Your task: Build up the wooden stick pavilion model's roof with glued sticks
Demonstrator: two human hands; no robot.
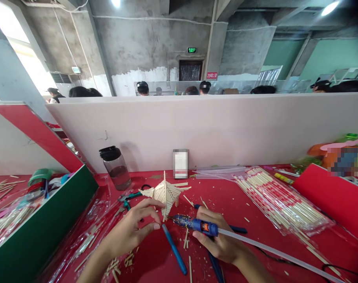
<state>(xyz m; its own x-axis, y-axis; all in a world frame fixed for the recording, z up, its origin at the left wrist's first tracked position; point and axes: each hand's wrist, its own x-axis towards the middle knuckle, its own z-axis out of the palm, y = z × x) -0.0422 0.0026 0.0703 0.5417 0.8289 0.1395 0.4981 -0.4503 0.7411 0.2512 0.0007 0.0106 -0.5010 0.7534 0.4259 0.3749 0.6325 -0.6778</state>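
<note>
Blue glue gun (196,225) in right hand (218,240), left hand (132,230) pinching stick model (165,193)

The stick model (165,193) near the middle is pale, bare wood, matt and slightly rough. Just right of it, the glue gun (200,226) has a glossy blue plastic body, and the glue stick (270,253) at its rear is smooth and translucent. The table cover (226,192) is matt red. On the right, the stick packets (280,204) lie in shiny, crinkled clear film. The bottle (116,168) at far left is clear plastic with a black lid. The partition (211,125) is smooth matt white.
</note>
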